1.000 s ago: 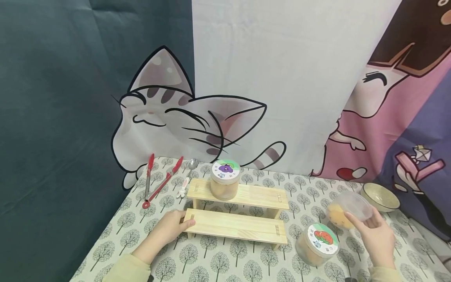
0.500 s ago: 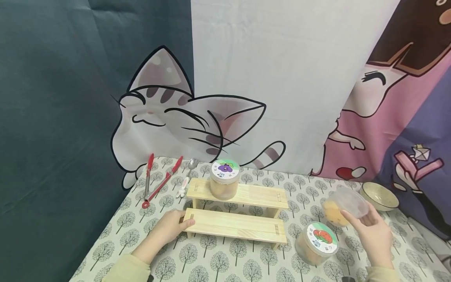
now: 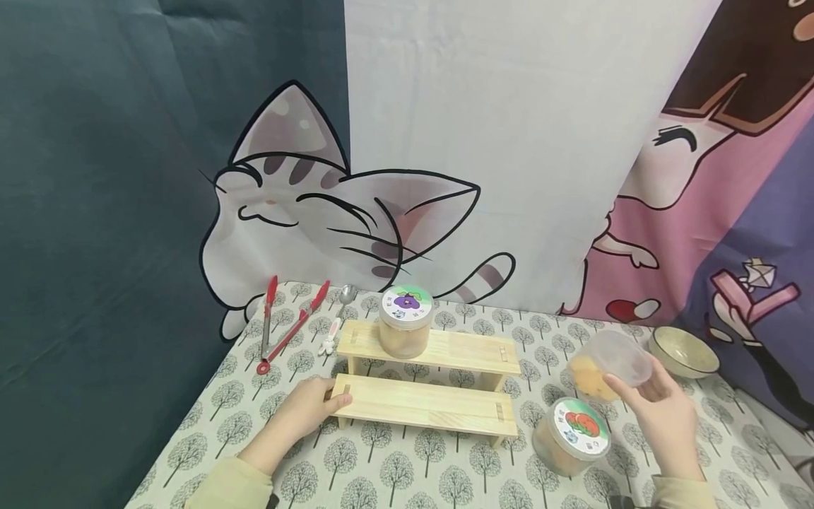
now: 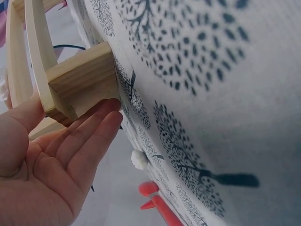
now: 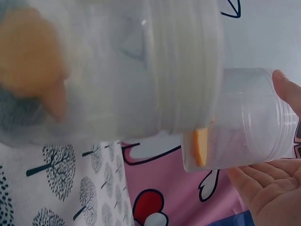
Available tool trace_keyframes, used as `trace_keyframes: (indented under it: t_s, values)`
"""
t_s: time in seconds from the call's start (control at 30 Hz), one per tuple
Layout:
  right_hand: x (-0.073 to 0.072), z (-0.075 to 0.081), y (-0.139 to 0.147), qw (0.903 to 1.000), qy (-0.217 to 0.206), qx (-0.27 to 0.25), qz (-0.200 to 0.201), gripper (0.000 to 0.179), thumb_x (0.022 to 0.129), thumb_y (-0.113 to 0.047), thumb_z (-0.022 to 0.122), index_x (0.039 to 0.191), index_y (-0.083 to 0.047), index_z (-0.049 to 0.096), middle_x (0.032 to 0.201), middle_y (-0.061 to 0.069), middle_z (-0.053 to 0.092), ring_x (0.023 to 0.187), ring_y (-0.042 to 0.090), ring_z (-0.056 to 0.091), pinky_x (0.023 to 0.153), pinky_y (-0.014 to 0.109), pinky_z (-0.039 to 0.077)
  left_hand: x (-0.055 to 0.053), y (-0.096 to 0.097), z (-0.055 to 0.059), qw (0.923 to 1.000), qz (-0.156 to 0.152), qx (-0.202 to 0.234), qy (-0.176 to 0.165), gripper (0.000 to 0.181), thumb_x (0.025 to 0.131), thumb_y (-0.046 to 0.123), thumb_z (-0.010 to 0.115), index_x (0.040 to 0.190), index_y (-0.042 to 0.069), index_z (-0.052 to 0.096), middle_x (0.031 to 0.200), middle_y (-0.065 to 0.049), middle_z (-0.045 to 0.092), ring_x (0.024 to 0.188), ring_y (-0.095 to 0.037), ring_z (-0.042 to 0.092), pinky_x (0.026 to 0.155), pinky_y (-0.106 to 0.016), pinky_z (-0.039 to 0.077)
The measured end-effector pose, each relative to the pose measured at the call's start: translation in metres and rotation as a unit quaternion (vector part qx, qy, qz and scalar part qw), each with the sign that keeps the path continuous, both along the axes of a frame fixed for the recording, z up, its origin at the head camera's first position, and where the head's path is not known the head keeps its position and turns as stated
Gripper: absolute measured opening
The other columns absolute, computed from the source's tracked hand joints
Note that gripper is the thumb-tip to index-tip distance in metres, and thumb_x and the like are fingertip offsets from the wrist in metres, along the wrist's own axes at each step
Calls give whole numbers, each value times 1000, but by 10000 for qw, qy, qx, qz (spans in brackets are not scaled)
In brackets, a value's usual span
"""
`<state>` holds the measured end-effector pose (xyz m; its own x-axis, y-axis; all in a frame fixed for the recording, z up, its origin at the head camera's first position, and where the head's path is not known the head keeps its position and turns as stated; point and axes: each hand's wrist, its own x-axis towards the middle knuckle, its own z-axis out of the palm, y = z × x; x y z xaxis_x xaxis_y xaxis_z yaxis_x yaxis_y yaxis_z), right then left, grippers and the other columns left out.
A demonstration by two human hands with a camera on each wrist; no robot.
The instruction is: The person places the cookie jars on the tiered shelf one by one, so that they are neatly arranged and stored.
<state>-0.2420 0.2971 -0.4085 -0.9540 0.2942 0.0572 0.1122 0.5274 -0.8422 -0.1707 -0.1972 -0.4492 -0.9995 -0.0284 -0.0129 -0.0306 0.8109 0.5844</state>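
Observation:
My left hand (image 3: 311, 406) grips the left end of the lower step of a two-step wooden shelf (image 3: 422, 404), thumb on top. In the left wrist view its fingers lie along the shelf's end leg (image 4: 84, 70). On the right, my right hand (image 3: 664, 413) holds a clear plastic jar (image 3: 613, 357) between thumb and fingers. No lid shows on this jar, and orange-yellow pieces (image 5: 200, 147) lie at its bottom. Just in front stands a lidded jar with a tomato picture (image 3: 572, 438). A lidded jar with an eggplant picture (image 3: 405, 324) sits on the upper step.
Red-tipped tongs (image 3: 280, 339) and a spoon (image 3: 337, 322) with a white figured handle lie left of the shelf. A pale bowl (image 3: 683, 352) stands at the back right, behind my right hand. A tree-patterned cloth (image 3: 394, 466) covers the table; printed curtains (image 3: 540, 155) hang behind it.
My right hand has moved left with the clear jar, bringing it closer to the tomato-picture jar and the shelf. My left hand has stayed on the shelf's end.

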Motion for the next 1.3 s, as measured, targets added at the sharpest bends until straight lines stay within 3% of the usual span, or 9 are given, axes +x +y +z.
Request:
trace_keyframes:
  t_s: [0.23, 0.5, 0.9, 1.13, 1.3]
  values:
    - [2, 5, -10, 9998, -12, 146, 160, 87, 82, -39, 74, 151, -21, 24, 144, 18, 37, 130, 17, 43, 85, 3, 40, 0, 0, 0, 10000, 22, 37, -15, 38, 84, 33, 69, 106, 2, 69, 99, -18, 70, 95, -37, 65, 85, -54, 50]
    - [3, 6, -17, 9988, 232, 71, 421, 83, 83, -34, 74, 150, -23, 26, 146, 15, 36, 125, 1, 46, 86, 2, 39, 0, 1, 0, 10000, 10, 20, 6, 39, 85, 33, 69, 108, 1, 69, 100, -18, 69, 95, -38, 65, 86, -54, 50]
    - [5, 13, -28, 9965, 459, 121, 682, 79, 84, -31, 74, 149, -23, 30, 147, 14, 36, 125, 0, 45, 89, 2, 38, 0, 0, 0, 10000, 26, 29, -29, 38, 85, 33, 69, 107, 2, 69, 99, -18, 69, 95, -37, 65, 86, -54, 50]
    - [6, 16, -34, 9963, 301, 292, 751, 86, 84, -36, 73, 151, -16, 22, 149, 14, 30, 132, 23, 42, 88, 1, 36, 1, 0, 0, 10000, 14, 11, -32, 40, 85, 33, 68, 108, 0, 68, 100, -19, 69, 95, -38, 64, 86, -54, 49]
    - [7, 17, -39, 9960, 296, 296, 796, 86, 84, -36, 73, 151, -18, 23, 149, 14, 32, 132, 19, 42, 88, 0, 35, 0, 0, 0, 10000, 17, 15, -32, 39, 85, 33, 68, 108, 0, 68, 100, -18, 69, 95, -37, 64, 87, -54, 49]
